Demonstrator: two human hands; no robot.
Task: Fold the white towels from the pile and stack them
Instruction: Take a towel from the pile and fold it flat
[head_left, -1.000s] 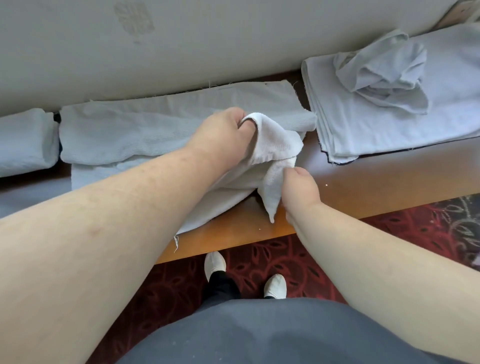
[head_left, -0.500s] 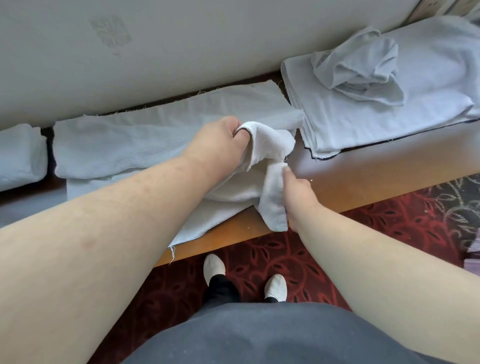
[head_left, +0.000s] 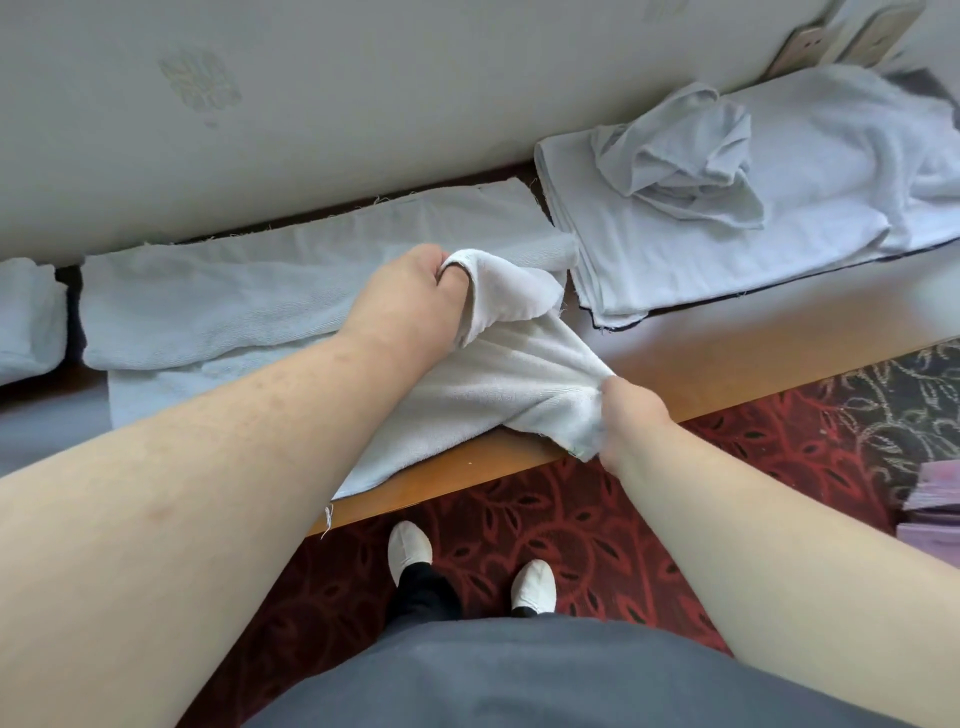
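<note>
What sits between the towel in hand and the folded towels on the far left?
Nothing upright blocks it. Both hands, left hand and right hand, grip the towel. A long flat towel lies on the bench between it and the folded towels.

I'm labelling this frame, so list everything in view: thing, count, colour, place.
Held towel: one, white, over the table's front edge, stretched between both hands.
Flat towels: at least two, white, along the wall at left-centre.
Folded towel: one, white, far left.
Towel stack: one, white, right.
Crumpled towel: one, white, atop the stack.
Table: one, wooden.
Carpet: red, patterned, below.
Purple stack: one, right edge.
Shoes: two, white.
Left hand: grips the towel's far end.
Right hand: pinches its near corner.
</note>
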